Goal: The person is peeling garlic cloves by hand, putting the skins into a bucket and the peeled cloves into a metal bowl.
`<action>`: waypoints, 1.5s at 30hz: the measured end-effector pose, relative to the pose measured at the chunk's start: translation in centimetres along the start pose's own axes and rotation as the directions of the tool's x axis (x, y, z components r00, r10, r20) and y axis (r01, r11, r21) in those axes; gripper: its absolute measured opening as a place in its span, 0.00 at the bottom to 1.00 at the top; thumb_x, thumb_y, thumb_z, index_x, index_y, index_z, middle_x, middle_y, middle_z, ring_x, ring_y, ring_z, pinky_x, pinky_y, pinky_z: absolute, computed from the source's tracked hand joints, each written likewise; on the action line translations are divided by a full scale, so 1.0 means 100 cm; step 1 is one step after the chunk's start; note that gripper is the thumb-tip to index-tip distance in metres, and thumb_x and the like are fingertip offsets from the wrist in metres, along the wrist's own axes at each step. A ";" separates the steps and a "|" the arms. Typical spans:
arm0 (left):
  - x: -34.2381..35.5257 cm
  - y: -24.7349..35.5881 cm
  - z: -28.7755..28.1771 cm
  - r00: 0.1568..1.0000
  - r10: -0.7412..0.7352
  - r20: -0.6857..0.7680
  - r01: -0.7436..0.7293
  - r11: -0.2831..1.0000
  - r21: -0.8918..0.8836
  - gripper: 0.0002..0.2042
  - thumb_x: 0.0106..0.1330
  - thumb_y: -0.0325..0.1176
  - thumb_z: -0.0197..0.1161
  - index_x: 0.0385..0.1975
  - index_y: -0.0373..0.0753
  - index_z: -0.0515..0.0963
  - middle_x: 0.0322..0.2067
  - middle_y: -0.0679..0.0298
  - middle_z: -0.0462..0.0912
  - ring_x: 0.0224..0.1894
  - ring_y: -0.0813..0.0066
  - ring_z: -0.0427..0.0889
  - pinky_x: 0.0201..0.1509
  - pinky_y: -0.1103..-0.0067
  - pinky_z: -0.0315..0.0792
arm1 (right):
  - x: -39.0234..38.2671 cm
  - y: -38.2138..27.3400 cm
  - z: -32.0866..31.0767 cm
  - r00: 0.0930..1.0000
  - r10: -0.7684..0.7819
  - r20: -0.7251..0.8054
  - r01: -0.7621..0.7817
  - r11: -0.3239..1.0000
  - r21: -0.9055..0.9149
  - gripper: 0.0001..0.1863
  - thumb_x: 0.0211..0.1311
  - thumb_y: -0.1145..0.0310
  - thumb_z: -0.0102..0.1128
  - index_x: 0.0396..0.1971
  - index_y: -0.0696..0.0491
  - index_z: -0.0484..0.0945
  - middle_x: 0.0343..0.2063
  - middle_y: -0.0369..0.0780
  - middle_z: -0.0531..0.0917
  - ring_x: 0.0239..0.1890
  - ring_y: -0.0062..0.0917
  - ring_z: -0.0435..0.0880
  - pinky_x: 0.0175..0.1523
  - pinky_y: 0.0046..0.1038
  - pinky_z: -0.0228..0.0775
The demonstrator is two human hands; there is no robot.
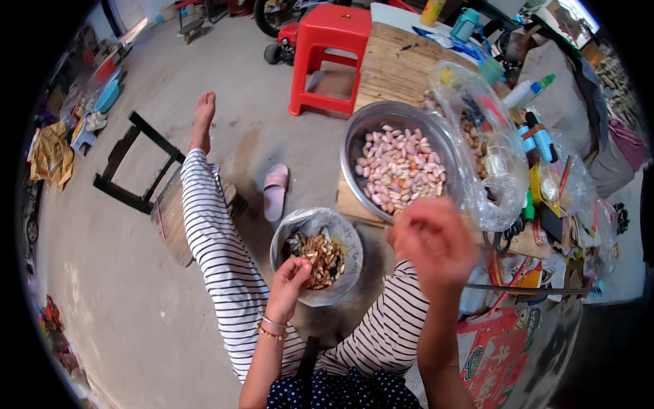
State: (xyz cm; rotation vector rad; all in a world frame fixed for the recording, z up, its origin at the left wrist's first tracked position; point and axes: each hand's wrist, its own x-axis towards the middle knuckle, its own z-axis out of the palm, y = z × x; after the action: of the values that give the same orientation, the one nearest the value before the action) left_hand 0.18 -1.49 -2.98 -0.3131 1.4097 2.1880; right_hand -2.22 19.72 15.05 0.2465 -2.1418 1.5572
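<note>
Over the near left rim of a lined bin (351, 269), my left hand (291, 278) has its fingers curled in a pinch. Whatever is between them, if anything, is hidden. Broken peanut shells (325, 258) lie inside the bin. My right hand (436, 242) is raised by the near edge of a metal bowl (351, 160), and motion smears its fingers. Pink shelled peanuts (402, 167) cover the bowl's bottom. Against the bowl's right side rests a clear plastic bag (501, 198) with brown, unshelled-looking peanuts (475, 133) in it.
The bowl stands on a wooden table (388, 61) crowded at its right with bottles, tools and bags. A red stool (334, 54) stands beyond. On the floor are a pink slipper (276, 192) and, at left, a low wooden chair (139, 163) beside my outstretched leg.
</note>
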 end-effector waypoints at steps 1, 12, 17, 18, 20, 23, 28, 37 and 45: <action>0.001 -0.004 0.000 0.999 0.051 -0.014 -0.048 0.983 0.176 0.10 0.66 0.33 0.54 0.41 0.35 0.74 0.41 0.67 0.77 0.36 0.84 0.74 0.49 0.83 0.69 | 0.014 -0.001 -0.007 0.998 -0.003 -0.062 0.001 0.999 -0.032 0.11 0.47 0.83 0.63 0.32 0.59 0.75 0.32 0.39 0.77 0.26 0.17 0.75 0.27 0.16 0.70; 0.004 -0.006 -0.005 0.980 0.174 -0.096 -0.132 0.929 0.345 0.11 0.61 0.27 0.58 0.43 0.33 0.73 0.39 0.69 0.75 0.40 0.83 0.72 0.46 0.85 0.67 | 0.097 0.055 -0.141 0.980 0.060 -0.189 -0.163 0.784 -0.599 0.12 0.53 0.75 0.55 0.39 0.60 0.76 0.27 0.43 0.81 0.30 0.26 0.79 0.36 0.25 0.71; 0.006 -0.011 -0.010 0.984 0.157 -0.083 -0.123 0.940 0.319 0.12 0.61 0.28 0.58 0.43 0.33 0.73 0.37 0.69 0.77 0.40 0.83 0.73 0.46 0.85 0.67 | 0.108 0.102 -0.162 0.833 0.327 0.447 0.149 0.646 -0.749 0.27 0.38 0.74 0.61 0.47 0.57 0.73 0.34 0.52 0.79 0.42 0.43 0.77 0.51 0.32 0.68; 0.004 -0.010 -0.011 0.986 0.148 -0.081 -0.116 0.944 0.310 0.12 0.62 0.28 0.58 0.44 0.33 0.74 0.38 0.69 0.77 0.41 0.83 0.73 0.47 0.85 0.67 | 0.110 0.107 -0.158 0.809 0.395 0.436 0.105 0.633 -0.767 0.28 0.39 0.73 0.63 0.47 0.57 0.73 0.35 0.49 0.79 0.41 0.37 0.77 0.48 0.30 0.69; 0.003 -0.006 -0.007 0.988 0.133 -0.082 -0.103 0.951 0.293 0.11 0.62 0.28 0.58 0.44 0.33 0.74 0.37 0.70 0.78 0.41 0.83 0.74 0.48 0.85 0.67 | 0.116 0.112 -0.159 0.812 0.446 0.377 0.035 0.607 -0.794 0.27 0.41 0.73 0.65 0.47 0.57 0.74 0.35 0.46 0.80 0.38 0.31 0.78 0.43 0.27 0.70; 0.001 -0.001 -0.009 0.984 0.155 -0.091 -0.116 0.934 0.339 0.11 0.62 0.28 0.58 0.43 0.33 0.75 0.37 0.70 0.78 0.40 0.83 0.74 0.47 0.85 0.67 | 0.120 0.121 -0.166 0.883 0.425 0.201 -0.114 0.608 -0.786 0.24 0.41 0.74 0.66 0.44 0.58 0.75 0.33 0.46 0.81 0.33 0.31 0.80 0.40 0.28 0.72; 0.002 -0.002 -0.017 0.985 0.157 -0.073 -0.131 0.953 0.273 0.11 0.62 0.29 0.57 0.42 0.34 0.75 0.36 0.71 0.78 0.40 0.85 0.73 0.46 0.86 0.67 | 0.116 0.118 -0.175 0.865 0.497 -0.062 -0.467 0.755 -0.461 0.20 0.48 0.76 0.65 0.44 0.64 0.75 0.32 0.43 0.81 0.22 0.22 0.80 0.28 0.22 0.73; -0.012 0.029 0.007 0.992 -0.110 0.055 0.121 0.952 -0.282 0.12 0.67 0.34 0.52 0.45 0.36 0.72 0.46 0.58 0.77 0.48 0.69 0.76 0.50 0.70 0.73 | 0.092 -0.008 -0.114 0.893 0.399 0.210 -0.386 0.917 -0.100 0.17 0.54 0.78 0.59 0.45 0.60 0.74 0.32 0.38 0.80 0.29 0.17 0.79 0.36 0.18 0.73; -0.015 0.029 0.053 0.911 -0.044 0.410 0.351 0.606 -0.714 0.24 0.70 0.50 0.39 0.55 0.40 0.66 0.56 0.54 0.68 0.58 0.59 0.67 0.62 0.64 0.61 | -0.034 -0.004 0.031 0.640 0.042 0.767 0.141 0.975 -0.171 0.26 0.48 0.74 0.64 0.51 0.55 0.71 0.50 0.44 0.69 0.47 0.34 0.74 0.48 0.27 0.69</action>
State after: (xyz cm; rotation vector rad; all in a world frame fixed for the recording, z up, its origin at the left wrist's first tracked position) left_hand 0.26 1.84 2.25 -0.3258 0.1321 2.3802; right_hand 0.02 16.24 13.03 1.0589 -2.8816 1.2750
